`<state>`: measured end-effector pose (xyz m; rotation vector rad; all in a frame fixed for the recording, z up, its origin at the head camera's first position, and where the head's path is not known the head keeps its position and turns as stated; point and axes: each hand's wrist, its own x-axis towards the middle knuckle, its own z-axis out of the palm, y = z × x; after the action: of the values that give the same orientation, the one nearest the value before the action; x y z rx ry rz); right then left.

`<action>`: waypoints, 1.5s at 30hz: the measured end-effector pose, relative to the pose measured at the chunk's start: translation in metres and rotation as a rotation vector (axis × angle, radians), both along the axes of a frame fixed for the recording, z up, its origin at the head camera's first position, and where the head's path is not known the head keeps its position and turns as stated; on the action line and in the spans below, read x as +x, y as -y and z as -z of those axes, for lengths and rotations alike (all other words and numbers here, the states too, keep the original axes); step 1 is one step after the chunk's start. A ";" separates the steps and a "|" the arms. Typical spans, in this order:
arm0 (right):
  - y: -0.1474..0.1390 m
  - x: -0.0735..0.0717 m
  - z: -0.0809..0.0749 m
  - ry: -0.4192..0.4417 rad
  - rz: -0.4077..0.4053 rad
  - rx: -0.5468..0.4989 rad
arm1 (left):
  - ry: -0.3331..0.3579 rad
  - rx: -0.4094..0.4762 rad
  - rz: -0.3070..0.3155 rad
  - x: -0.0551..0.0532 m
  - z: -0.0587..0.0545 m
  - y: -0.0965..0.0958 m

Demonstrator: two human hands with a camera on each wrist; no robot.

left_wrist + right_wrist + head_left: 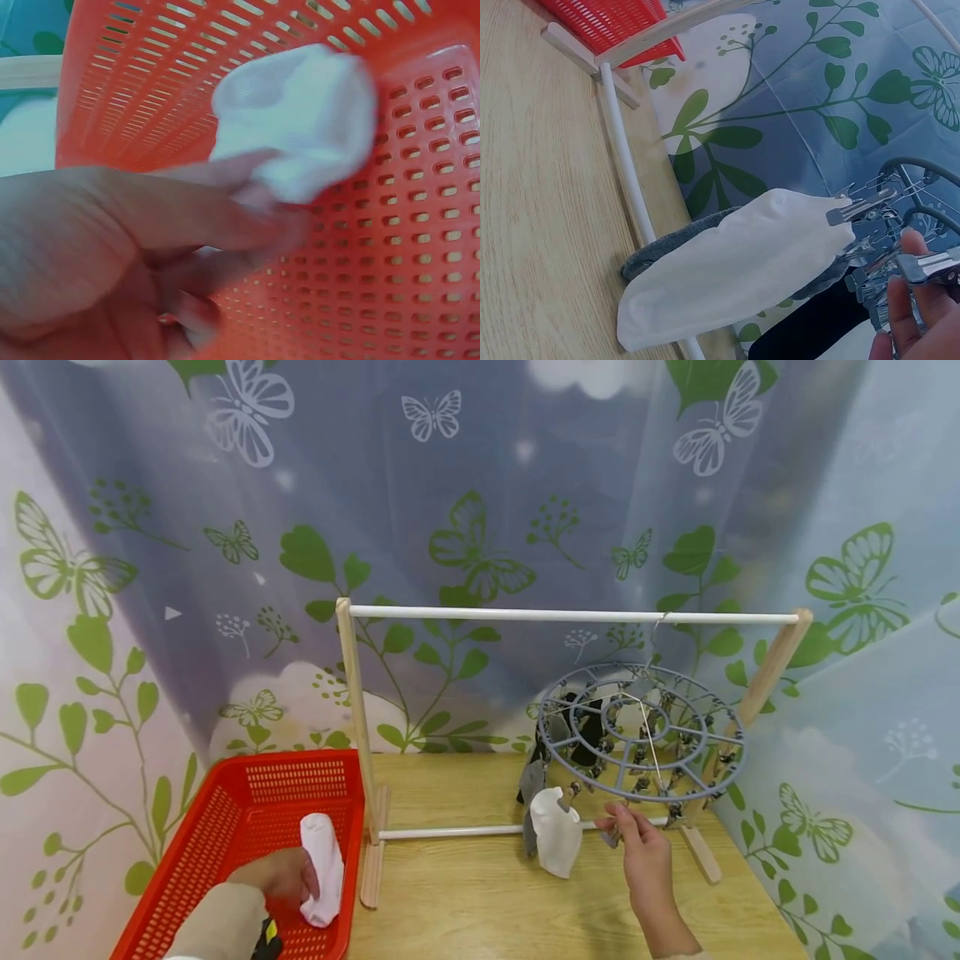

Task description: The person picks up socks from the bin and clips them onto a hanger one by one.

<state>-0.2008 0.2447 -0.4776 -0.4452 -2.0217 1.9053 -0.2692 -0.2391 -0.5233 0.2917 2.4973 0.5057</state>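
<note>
In the red basket, my left hand [283, 877] pinches a white sock [324, 868] between thumb and fingers; the left wrist view shows the sock [300, 112] slightly blurred. My right hand [641, 852] is at the front rim of a round grey clip hanger [633, 793] and pinches one of its metal clips [930, 266]. Just left of that hand, another white sock [557, 835] hangs from a clip, its toe down. Behind it hang a grey sock [531, 785] and some black socks [802, 322].
The hanger hooks over the white top bar [510, 612] of a wooden-ended rack. A lower bar [450, 832] runs close above the wooden table [435, 893]. The red basket [225, 777] stands left of the rack, and a patterned curtain [480, 468] hangs behind.
</note>
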 end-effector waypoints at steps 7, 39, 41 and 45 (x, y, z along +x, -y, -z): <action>0.000 0.000 0.000 -0.010 0.008 -0.013 | -0.320 0.142 -0.066 -0.012 0.002 -0.004; 0.003 0.000 -0.002 0.047 -0.017 0.042 | -0.657 0.336 -0.073 -0.015 -0.050 -0.051; 0.004 0.000 -0.002 0.046 -0.021 0.045 | -0.667 0.359 -0.049 -0.015 -0.052 -0.055; 0.005 0.000 -0.003 0.044 -0.029 0.035 | -0.677 0.404 0.014 -0.015 -0.056 -0.063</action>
<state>-0.2004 0.2400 -0.4741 -0.4551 -2.0968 1.8890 -0.2843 -0.1761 -0.4672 0.7390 3.0094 1.0512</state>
